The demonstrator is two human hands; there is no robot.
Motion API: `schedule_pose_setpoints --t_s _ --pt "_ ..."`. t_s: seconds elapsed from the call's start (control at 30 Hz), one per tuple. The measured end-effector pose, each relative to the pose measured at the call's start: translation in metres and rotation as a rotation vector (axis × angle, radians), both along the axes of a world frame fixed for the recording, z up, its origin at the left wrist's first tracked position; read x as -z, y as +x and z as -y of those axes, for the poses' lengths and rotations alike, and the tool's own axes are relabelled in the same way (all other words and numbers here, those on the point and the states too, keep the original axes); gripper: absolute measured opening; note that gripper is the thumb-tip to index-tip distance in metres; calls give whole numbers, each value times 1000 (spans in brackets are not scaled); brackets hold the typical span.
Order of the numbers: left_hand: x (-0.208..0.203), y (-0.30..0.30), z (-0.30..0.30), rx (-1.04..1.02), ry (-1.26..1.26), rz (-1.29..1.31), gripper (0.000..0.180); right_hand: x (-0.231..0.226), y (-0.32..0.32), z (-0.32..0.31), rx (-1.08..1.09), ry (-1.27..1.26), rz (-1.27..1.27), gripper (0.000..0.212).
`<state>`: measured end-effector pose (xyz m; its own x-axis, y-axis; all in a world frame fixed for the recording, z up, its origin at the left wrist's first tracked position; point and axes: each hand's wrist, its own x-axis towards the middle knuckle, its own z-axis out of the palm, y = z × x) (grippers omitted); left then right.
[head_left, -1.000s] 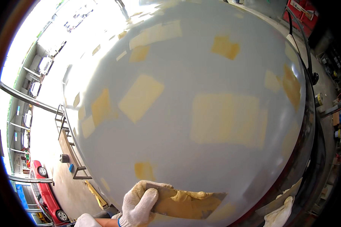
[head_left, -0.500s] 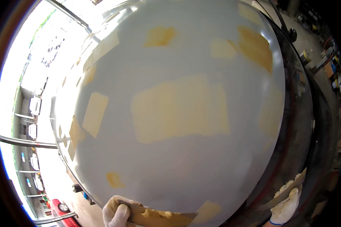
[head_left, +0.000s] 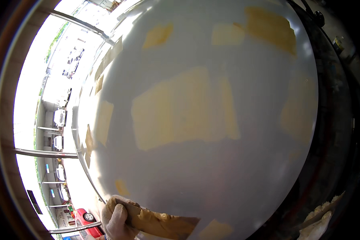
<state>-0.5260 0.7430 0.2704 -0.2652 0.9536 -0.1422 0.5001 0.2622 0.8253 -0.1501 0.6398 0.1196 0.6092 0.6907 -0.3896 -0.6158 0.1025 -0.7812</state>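
Observation:
A white work glove covers my left hand (head_left: 117, 216), which grips the end of a flat putty spreader (head_left: 164, 224) at the lower edge. Tan filler coats the spreader, and its far end points right, beside a pale yellow patch (head_left: 216, 230) on the grey panel. At the lower right corner my right hand (head_left: 316, 231), also gloved, is closed on a thin flat putty knife (head_left: 317, 216). Lumpy cream filler (head_left: 322, 208) lies along that blade. Part of this hand is cut off by the picture edge. Neither tool visibly touches the panel.
A large curved grey panel (head_left: 180, 172) fills the middle, with several yellow filler patches; the biggest patch (head_left: 180, 108) is central. Dark car bodywork (head_left: 328, 120) borders it on the right. Window-like frame bars (head_left: 46, 153) and a parked red car (head_left: 86, 218) show at left.
The view has shifted, so the panel's patches sit differently. My left hand shows slightly farther left and higher with its spreader; my right hand has gone lower and farther right in the picture.

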Motion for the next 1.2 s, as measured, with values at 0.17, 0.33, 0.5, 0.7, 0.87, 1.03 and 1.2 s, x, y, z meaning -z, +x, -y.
schedule_pose_setpoints --t_s 0.17,0.33,0.5,0.7,0.87,1.03,1.2 --pt "7 -1 3 -54 -6 25 13 7 -5 0 18 -12 83 44" --pt "-2 -4 0 269 -28 -223 15 11 -7 0 22 -15 128 45" --pt "1 -13 36 -255 -169 691 19 12 -5 0 -4 -15 156 46" --pt "2 -13 57 -275 -209 773 20 10 -4 0 -13 -17 179 48" --pt "5 -15 58 -222 -254 837 21 7 -5 0 -7 -33 179 50" --pt "-4 -20 68 -254 -378 762 22 7 -4 5 -49 -1 285 51" --pt "-8 -17 81 -203 -302 862 24 5 -6 7 -23 29 301 49"
